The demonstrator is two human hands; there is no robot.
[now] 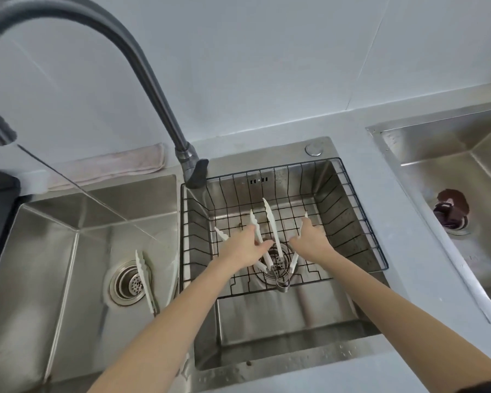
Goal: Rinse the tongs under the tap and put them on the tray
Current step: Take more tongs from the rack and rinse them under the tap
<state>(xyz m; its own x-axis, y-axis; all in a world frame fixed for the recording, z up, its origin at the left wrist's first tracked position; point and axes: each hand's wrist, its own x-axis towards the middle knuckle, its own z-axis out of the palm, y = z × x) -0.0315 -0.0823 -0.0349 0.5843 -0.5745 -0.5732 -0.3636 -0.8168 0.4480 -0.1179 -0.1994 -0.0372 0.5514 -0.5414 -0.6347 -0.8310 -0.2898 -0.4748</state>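
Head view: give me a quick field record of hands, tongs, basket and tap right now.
left hand: over the wire basket, fingers among white tongs; grip unclear
right hand: in the same basket, touching another tong arm; grip unclear
basket: sits across the middle sink, holding several white tongs
left sink: one pair of white tongs lies by the drain
tap: spout swung over the left sink, water running into it
cloth: folded behind the left sink
right sink: dark object at the drain

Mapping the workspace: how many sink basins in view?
3. Left basin; middle basin holding the wire basket; right basin set apart in the counter, partly cut off by the frame.
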